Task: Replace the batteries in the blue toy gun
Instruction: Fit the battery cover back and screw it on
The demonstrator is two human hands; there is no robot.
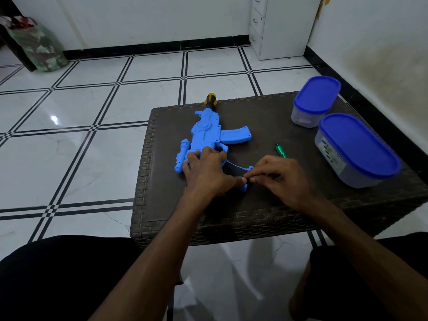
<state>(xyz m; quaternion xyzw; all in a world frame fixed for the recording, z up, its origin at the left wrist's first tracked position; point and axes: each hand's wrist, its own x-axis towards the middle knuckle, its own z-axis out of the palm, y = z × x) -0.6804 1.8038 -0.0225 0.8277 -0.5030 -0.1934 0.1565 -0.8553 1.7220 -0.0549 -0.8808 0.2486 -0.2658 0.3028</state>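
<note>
The blue toy gun lies flat on the dark wicker table, its yellow-and-black muzzle pointing away from me and its stock toward me. My left hand presses down on the gun's rear body. My right hand pinches a small dark part at the stock, fingertips meeting the left thumb there. What that part is I cannot tell. A green-handled screwdriver lies just beyond my right hand.
Two lidded containers with blue lids stand at the table's right: a small one at the back, a larger one nearer. Tiled floor surrounds the table; a white cabinet and a wall stand behind.
</note>
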